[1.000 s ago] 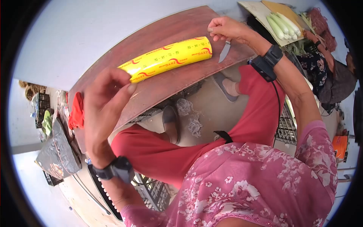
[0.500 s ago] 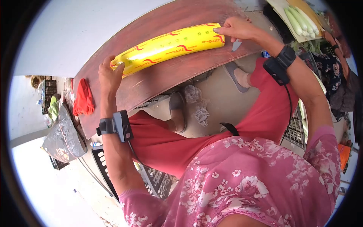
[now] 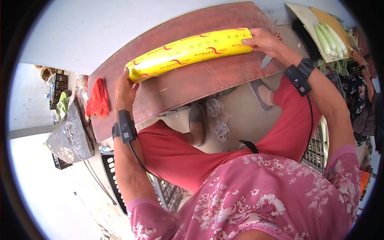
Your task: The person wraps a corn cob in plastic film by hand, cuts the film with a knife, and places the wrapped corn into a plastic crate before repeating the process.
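Observation:
A long yellow roll of cling film point(image 3: 190, 52) with red and green print lies across the dark red table point(image 3: 200, 82). My left hand point(image 3: 126, 89) is closed round its left end, the thumb near the lower edge. At the other end my right hand point(image 3: 266, 41) grips the roll, thumb on top and fingers hidden behind the end. Just below the right wrist, a knife blade point(image 3: 266, 61) shows on the table, partly covered by the arm.
A red cloth point(image 3: 98, 99) lies at the table's left end. Pale long vegetables point(image 3: 330, 39) rest on a board at the upper right, near another person's arm point(image 3: 359, 60). Crumpled plastic point(image 3: 221, 130) lies on the floor between my feet. A black crate point(image 3: 115, 180) stands at lower left.
The view has shifted, so the table, roll and hands appear further right. My left hand has changed its hold slightly at the roll's end; both hands keep their grip.

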Motion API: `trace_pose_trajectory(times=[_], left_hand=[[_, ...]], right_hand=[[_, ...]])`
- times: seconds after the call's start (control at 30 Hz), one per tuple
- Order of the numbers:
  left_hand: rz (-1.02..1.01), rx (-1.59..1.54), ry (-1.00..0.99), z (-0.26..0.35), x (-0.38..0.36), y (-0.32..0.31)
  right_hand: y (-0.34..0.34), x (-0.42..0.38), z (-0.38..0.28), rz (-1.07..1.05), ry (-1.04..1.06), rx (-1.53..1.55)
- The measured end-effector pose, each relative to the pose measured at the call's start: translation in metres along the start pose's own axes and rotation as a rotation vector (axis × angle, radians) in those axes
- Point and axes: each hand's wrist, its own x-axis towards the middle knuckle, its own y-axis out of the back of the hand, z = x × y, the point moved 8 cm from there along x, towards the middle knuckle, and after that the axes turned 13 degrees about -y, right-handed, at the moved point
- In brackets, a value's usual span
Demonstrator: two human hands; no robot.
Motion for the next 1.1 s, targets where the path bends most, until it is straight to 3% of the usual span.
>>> trace_pose_trajectory(times=[0.13, 0.23, 0.33, 0.43, 0.53, 0.63, 0.73, 0.83, 1.1], left_hand=[[-0.127, -0.132, -0.063, 0.003, 0.01, -0.015], [-0.187, -0.075, -0.121, 0.002, 0.007, -0.036], [-0.287, -0.026, -0.099, -0.001, -0.001, -0.049], [-0.192, 0.091, -0.093, 0.003, 0.0, -0.04], [-0.235, 0.099, -0.139, 0.014, 0.008, -0.035], [-0.137, -0.001, -0.229, 0.036, -0.008, -0.044], [-0.139, -0.011, -0.282, 0.055, -0.025, -0.054], [-0.18, -0.04, -0.288, 0.059, -0.03, -0.057], [-0.13, -0.185, -0.148, 0.052, -0.037, -0.069]], right_hand=[[0.032, 0.021, -0.025, 0.124, 0.102, -0.01], [0.05, 0.027, -0.025, 0.259, 0.066, 0.056], [0.056, 0.034, -0.017, 0.237, -0.021, 0.149], [0.064, 0.032, -0.018, 0.209, -0.05, 0.039], [0.057, 0.033, -0.031, -0.049, 0.065, 0.123], [0.062, 0.03, -0.041, -0.066, 0.127, 0.186], [0.069, 0.023, -0.049, -0.027, 0.103, 0.252], [0.076, 0.016, -0.056, 0.102, 0.209, 0.361], [0.074, 0.019, -0.052, 0.203, 0.16, 0.317]])
